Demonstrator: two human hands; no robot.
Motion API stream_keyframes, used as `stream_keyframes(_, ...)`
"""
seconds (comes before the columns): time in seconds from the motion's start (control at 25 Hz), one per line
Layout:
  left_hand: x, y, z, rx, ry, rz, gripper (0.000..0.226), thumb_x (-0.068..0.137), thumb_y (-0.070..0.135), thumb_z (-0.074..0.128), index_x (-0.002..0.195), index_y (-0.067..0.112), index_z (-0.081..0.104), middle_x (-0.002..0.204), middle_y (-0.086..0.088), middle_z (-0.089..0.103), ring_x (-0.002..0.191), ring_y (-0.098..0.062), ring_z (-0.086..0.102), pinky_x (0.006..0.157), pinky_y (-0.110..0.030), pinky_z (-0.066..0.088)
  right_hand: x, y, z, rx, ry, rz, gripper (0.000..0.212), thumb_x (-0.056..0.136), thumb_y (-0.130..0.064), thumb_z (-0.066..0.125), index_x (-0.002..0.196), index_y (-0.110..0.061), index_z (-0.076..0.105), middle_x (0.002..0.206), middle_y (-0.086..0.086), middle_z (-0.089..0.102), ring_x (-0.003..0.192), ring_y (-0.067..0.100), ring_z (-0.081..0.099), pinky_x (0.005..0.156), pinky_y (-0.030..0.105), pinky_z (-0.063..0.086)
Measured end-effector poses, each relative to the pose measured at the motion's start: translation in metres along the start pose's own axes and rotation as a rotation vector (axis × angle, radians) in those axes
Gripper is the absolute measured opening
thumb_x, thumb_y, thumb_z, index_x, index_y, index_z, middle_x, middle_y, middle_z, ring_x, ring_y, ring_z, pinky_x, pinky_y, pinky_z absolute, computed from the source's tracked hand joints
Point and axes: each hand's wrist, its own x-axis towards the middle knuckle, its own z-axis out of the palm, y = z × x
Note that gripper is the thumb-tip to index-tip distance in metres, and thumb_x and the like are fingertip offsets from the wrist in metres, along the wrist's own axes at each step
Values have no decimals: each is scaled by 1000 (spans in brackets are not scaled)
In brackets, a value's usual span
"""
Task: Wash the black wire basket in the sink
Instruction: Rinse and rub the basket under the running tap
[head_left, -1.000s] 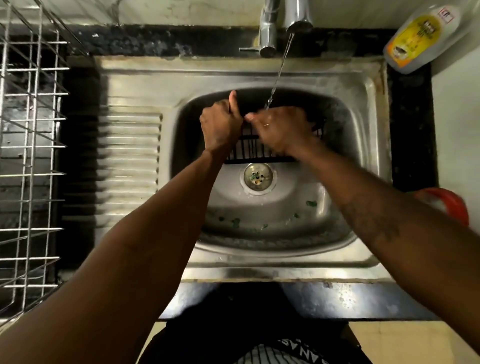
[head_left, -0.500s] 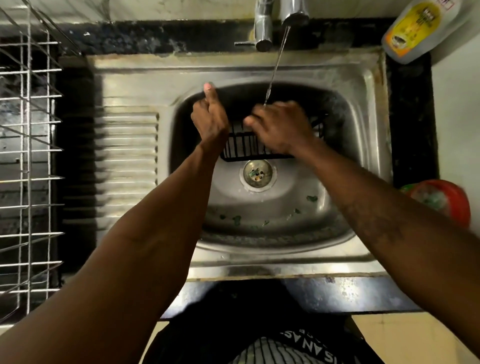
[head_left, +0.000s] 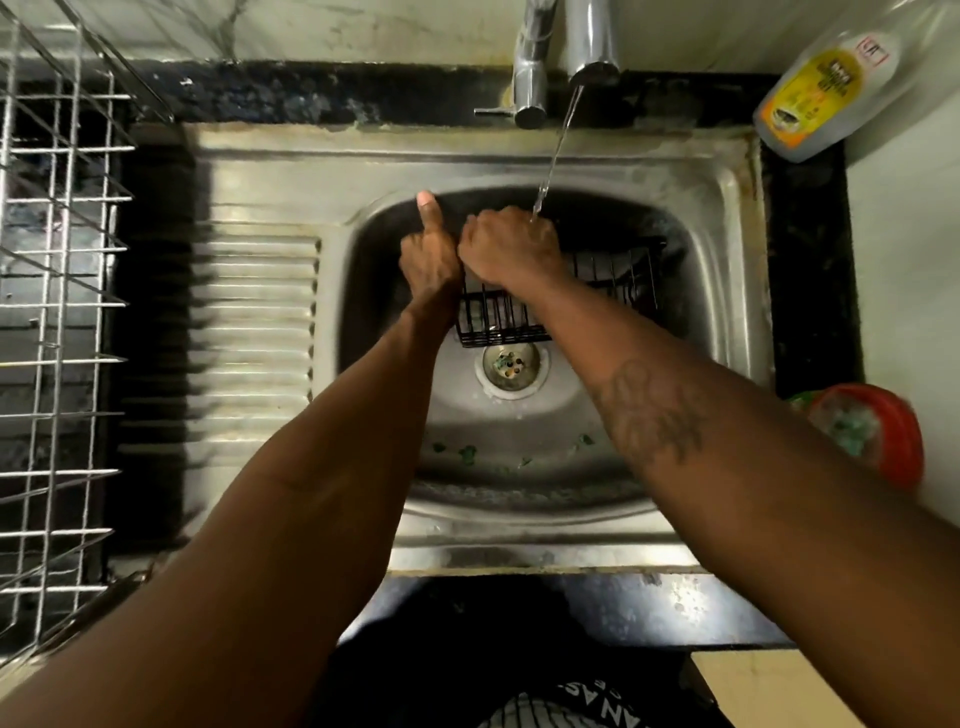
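Both my hands work at the black wire basket (head_left: 561, 296) near the sink's (head_left: 727, 218) back wall: left hand (head_left: 428, 260) grips its left end, thumb up; right hand (head_left: 506, 247) curls over its rim under the tap's (head_left: 592, 47) stream.

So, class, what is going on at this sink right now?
A person is washing a black wire basket in a steel sink. The left hand grips the basket's left end, thumb up. The right hand is pressed on its top, under a thin stream of water from the tap. The basket sits just behind the drain.
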Motion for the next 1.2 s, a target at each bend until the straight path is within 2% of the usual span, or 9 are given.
stream_keyframes(0.12, -4, -2, 4, -103, 51, -19, 50, 100, 57, 46, 90, 10, 58, 95, -6, 62, 85, -17, 59, 85, -34, 51, 14, -5, -3, 97, -116, 199, 33, 99, -44, 45, 91, -18, 63, 95, 6, 62, 90, 28, 61, 72, 34, 41)
stream_keyframes(0.2, -4, 0, 6, -129, 119, 15, 38, 104, 38, 49, 71, 17, 51, 77, 0, 58, 71, -12, 56, 74, -31, 51, -8, 9, 14, 98, 190, 25, 40, 104, -45, 37, 85, -20, 62, 80, 2, 62, 78, 24, 64, 68, 34, 44)
stream_keyframes(0.32, -4, -3, 5, -139, 152, 59, 32, 99, 26, 53, 67, 21, 51, 72, 0, 59, 70, -17, 58, 80, -38, 56, -60, 40, 45, -98, 387, -247, 45, 105, -48, 29, 119, -19, 61, 109, 6, 64, 102, 26, 59, 92, 44, 42)
stream_keyframes(0.48, -4, -10, 6, -60, 141, 113, 40, 96, 22, 57, 58, 19, 49, 64, -1, 55, 68, -18, 54, 73, -40, 53, -32, 30, 19, -32, 263, -40, 56, 107, -49, 23, 82, -19, 62, 74, 4, 59, 74, 23, 62, 72, 36, 42)
stream_keyframes(0.64, 3, -4, 4, -49, 163, 139, 40, 95, 16, 59, 57, 21, 48, 60, 6, 52, 63, -11, 51, 69, -31, 49, 3, 20, 0, 35, 82, 173, 50, 106, -46, 28, 91, -16, 65, 88, 11, 60, 82, 27, 57, 72, 35, 36)
stream_keyframes(0.76, 8, -6, -3, -52, 212, 194, 46, 91, 10, 59, 48, 18, 47, 48, 7, 47, 44, 1, 41, 56, -26, 42, -23, 33, 16, 54, 265, -25, 55, 108, -48, 26, 82, -18, 63, 75, 3, 61, 71, 21, 58, 73, 36, 45)
stream_keyframes(0.92, 11, -4, -9, -81, 255, 199, 46, 93, 7, 58, 50, 17, 45, 51, 7, 48, 40, 4, 45, 52, -14, 39, -52, 80, 43, -90, 420, -292, 45, 104, -52, 34, 118, -19, 62, 110, 4, 66, 103, 26, 60, 100, 40, 36)
stream_keyframes(1.08, 15, -10, -17, 229, 138, 420, 45, 99, 26, 54, 55, 15, 53, 55, 2, 58, 47, -5, 50, 59, -27, 45, -16, 56, 15, -41, 338, -13, 63, 108, -50, 22, 63, -18, 52, 61, 2, 56, 62, 25, 62, 61, 34, 45)
stream_keyframes(1.2, 6, -2, -10, 692, 119, 642, 58, 102, 50, 38, 79, 10, 72, 76, -13, 73, 73, -30, 66, 74, -35, 49, 11, 44, 3, 87, 303, 153, 66, 106, -52, 22, 82, -11, 69, 81, 14, 70, 79, 33, 68, 78, 42, 54)
